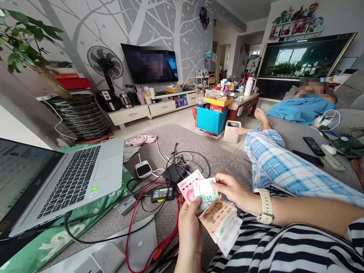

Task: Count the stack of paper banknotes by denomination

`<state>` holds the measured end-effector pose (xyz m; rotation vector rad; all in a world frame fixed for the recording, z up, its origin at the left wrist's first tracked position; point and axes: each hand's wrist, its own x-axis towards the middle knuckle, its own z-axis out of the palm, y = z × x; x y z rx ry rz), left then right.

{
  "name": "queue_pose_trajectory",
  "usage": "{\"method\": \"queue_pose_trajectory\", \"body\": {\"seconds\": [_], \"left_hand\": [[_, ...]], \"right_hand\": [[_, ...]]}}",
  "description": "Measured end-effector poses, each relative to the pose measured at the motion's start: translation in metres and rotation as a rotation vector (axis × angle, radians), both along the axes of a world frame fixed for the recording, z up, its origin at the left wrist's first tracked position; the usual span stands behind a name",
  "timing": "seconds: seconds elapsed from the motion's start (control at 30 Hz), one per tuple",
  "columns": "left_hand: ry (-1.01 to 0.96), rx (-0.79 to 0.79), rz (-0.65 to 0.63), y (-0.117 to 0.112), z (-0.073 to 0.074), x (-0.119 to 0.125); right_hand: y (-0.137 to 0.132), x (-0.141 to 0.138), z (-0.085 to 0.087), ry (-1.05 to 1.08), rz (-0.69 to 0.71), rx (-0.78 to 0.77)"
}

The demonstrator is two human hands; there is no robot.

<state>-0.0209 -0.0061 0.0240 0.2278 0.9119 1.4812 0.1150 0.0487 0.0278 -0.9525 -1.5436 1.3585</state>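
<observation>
Fanned out in my left hand (191, 223) is a bundle of banknotes, the thumb pressing on them from above. A pink 100 note (186, 191) sticks out at the far left of the fan, with a green 50 note (205, 192) over it. Nearer to me lie a brown 20 note (217, 216) and several paler notes (230, 231) beneath it. My right hand (231, 191), with a pale watch on its wrist, pinches the upper right corner of the green 50 note between thumb and fingers.
An open laptop (108, 167) rests on a green cloth to the left. Black and red cables (131, 227), a power adapter (162, 193) and a small white device (143, 168) lie on the grey couch. At right, another person (301, 104) lies back, beside a remote control (313, 146).
</observation>
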Motion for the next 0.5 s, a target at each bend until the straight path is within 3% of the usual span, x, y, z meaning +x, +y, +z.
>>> {"method": "queue_pose_trajectory", "body": {"seconds": [0.5], "left_hand": [[-0.071, -0.042, 0.047, 0.0076, -0.0068, 0.0002]], "right_hand": [[-0.0041, -0.0002, 0.0050, 0.024, -0.009, 0.000]]}}
